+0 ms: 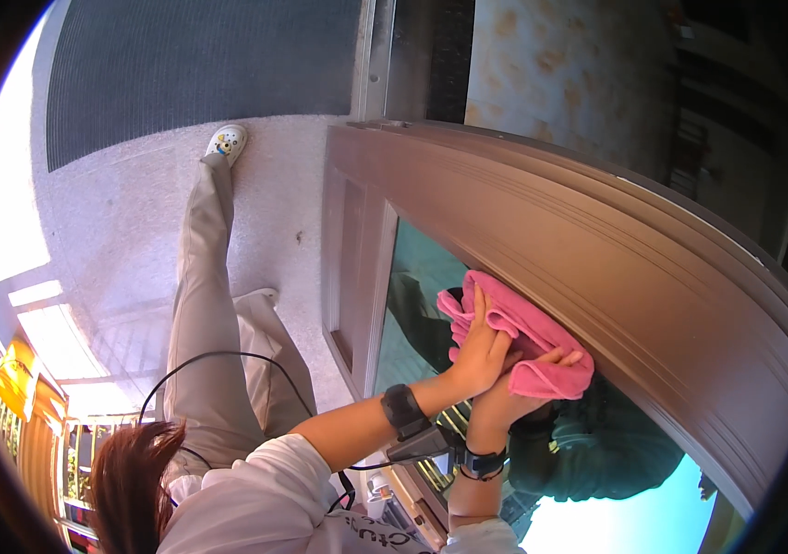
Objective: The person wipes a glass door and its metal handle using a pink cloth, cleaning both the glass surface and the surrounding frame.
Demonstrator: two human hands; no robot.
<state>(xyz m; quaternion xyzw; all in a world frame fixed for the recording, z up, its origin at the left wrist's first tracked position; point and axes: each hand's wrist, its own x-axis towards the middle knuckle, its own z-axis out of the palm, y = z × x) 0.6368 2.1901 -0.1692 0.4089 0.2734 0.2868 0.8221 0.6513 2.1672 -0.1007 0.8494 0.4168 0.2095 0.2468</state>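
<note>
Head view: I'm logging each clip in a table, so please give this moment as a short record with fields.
Setting: brown door with a glass pane, pale speckled floor, dark mat
Left hand: pressed on a pink cloth, fingers spread over it
Right hand: gripping the same cloth from below
Cloth position: bunched against the glass where it meets the door frame
Wrists: dark bands on both, a cable trailing from them
Also seen: the person's leg in beige trousers, white shoe

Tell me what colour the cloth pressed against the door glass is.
Pink. The cloth shows best in the head view, under both hands.
</note>
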